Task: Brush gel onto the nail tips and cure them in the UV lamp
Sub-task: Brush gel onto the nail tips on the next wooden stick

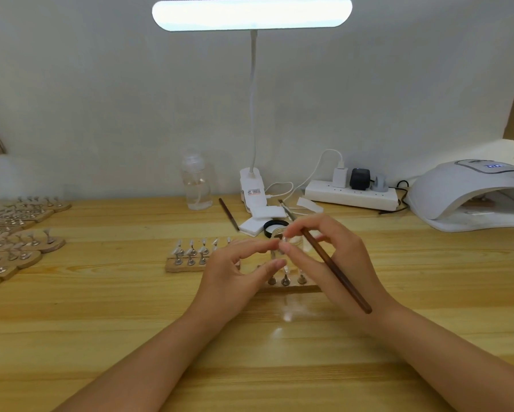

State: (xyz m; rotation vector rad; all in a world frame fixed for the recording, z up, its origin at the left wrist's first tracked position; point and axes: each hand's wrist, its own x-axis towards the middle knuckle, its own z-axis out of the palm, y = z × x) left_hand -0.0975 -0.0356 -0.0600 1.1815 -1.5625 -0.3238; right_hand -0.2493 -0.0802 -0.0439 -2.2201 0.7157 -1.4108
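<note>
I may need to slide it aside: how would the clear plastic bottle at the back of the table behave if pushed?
The clear bottle stands tall and narrow, so a push near its top would likely tip it. It looks only partly filled, so probably fairly light. On its side, its round body would probably roll across the wooden table.

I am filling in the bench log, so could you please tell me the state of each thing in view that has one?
White bar desk lamp: lit.
White domed UV lamp: display lit.
Small clear gel jar: open, black round lid beside it.
Brown wooden-handled brush: held in right hand.
Left hand: pinching something small, unclear what.
</note>
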